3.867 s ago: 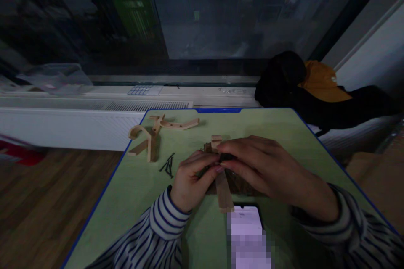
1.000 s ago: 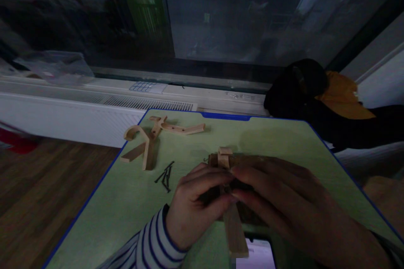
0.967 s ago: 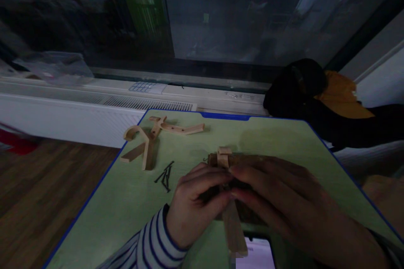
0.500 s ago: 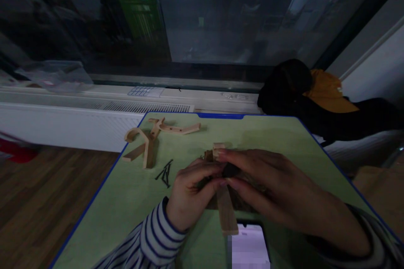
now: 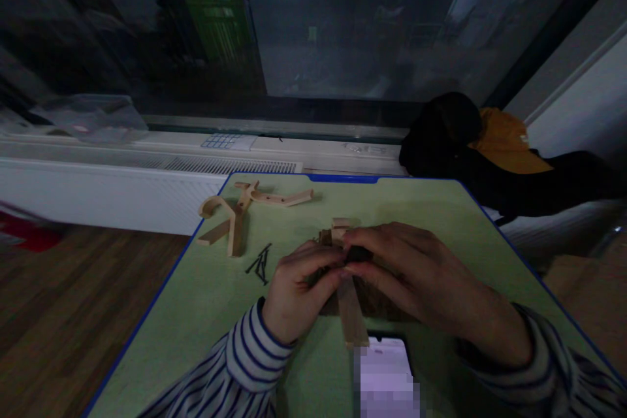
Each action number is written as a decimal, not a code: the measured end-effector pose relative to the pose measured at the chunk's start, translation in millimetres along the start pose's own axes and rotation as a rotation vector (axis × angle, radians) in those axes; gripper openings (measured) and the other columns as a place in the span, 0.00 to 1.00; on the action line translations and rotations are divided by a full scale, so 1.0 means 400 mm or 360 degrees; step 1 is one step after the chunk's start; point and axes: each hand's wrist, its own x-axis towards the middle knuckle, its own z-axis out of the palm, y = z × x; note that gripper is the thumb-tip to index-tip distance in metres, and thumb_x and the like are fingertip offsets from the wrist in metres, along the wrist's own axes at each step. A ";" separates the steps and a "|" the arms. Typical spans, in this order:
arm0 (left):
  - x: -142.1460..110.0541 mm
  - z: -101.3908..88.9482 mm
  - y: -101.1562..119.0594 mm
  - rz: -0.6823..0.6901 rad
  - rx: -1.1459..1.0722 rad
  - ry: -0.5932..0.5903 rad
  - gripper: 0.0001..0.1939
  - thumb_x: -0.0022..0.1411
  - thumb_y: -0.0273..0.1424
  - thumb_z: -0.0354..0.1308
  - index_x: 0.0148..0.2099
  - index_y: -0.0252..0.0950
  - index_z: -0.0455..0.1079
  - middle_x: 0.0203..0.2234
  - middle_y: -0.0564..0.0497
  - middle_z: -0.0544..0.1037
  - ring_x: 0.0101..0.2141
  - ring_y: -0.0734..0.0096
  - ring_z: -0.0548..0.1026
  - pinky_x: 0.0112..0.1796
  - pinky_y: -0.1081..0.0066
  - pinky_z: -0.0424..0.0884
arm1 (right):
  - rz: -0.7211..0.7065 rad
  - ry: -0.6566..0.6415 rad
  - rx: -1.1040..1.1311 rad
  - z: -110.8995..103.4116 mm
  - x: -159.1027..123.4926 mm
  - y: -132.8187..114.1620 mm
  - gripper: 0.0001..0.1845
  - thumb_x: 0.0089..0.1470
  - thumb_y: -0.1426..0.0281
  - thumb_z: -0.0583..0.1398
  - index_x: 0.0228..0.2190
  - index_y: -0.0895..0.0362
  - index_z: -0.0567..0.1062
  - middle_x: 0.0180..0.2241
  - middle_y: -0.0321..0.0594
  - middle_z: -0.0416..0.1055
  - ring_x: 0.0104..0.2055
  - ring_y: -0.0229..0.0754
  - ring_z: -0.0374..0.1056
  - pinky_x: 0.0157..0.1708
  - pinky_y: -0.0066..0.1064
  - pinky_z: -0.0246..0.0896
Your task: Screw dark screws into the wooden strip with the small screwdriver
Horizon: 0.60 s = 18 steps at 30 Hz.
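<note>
A pale wooden piece (image 5: pixel 353 313) with a raised far end lies across a dark brown board (image 5: pixel 386 307) on the table. Over its middle, my left hand (image 5: pixel 301 290) is closed in a pinch; whatever its fingertips hold is hidden. My right hand (image 5: pixel 411 271) meets it from the other side, fingers and thumb closed around a small dark object (image 5: pixel 361 253) too shaded to name. The two hands' fingertips touch or nearly touch. Left of them lie several dark screws (image 5: pixel 261 264). Beyond the screws are wooden hooks (image 5: pixel 235 228) with drilled holes.
A phone (image 5: pixel 386 366) with a lit screen lies by the near end of the wooden piece. The green table (image 5: pixel 196 320) has a blue edge. Behind it stand a radiator (image 5: pixel 117 189) and a sill with a plastic box (image 5: pixel 93 117); an orange cap (image 5: pixel 509 144) rests on black clothing.
Both hands have shifted slightly away from me, still closed together over the wooden piece. The whole view has moved a little; the screws and hooks lie as before.
</note>
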 end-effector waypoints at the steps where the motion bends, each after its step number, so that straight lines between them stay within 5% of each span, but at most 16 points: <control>1: 0.000 0.000 -0.001 0.0004 0.0009 -0.0009 0.05 0.55 0.23 0.60 0.36 0.34 0.73 0.28 0.49 0.78 0.31 0.71 0.73 0.33 0.71 0.70 | 0.0004 0.0002 -0.0004 0.001 0.000 0.001 0.14 0.58 0.68 0.55 0.46 0.55 0.64 0.44 0.40 0.72 0.43 0.38 0.67 0.43 0.31 0.63; 9: -0.005 0.009 -0.005 -0.0031 0.0036 0.0081 0.05 0.53 0.26 0.61 0.35 0.33 0.73 0.26 0.50 0.76 0.29 0.72 0.73 0.32 0.72 0.71 | 0.0096 -0.0042 0.0038 -0.002 0.000 0.003 0.16 0.58 0.66 0.55 0.48 0.55 0.65 0.44 0.40 0.72 0.44 0.40 0.68 0.44 0.34 0.63; 13: -0.005 0.011 -0.003 -0.0042 0.0054 0.0055 0.04 0.54 0.26 0.61 0.35 0.33 0.73 0.25 0.50 0.76 0.28 0.72 0.73 0.31 0.72 0.71 | 0.0079 -0.0082 0.0210 -0.020 -0.001 0.007 0.25 0.58 0.67 0.55 0.56 0.53 0.57 0.50 0.42 0.68 0.48 0.40 0.66 0.47 0.36 0.62; 18: -0.002 0.016 0.004 -0.0019 0.0057 0.0062 0.05 0.54 0.28 0.61 0.35 0.33 0.74 0.24 0.50 0.76 0.27 0.72 0.73 0.31 0.72 0.71 | -0.0056 -0.0089 0.0356 -0.038 0.003 0.006 0.20 0.59 0.73 0.53 0.53 0.55 0.62 0.51 0.39 0.68 0.52 0.37 0.62 0.51 0.33 0.59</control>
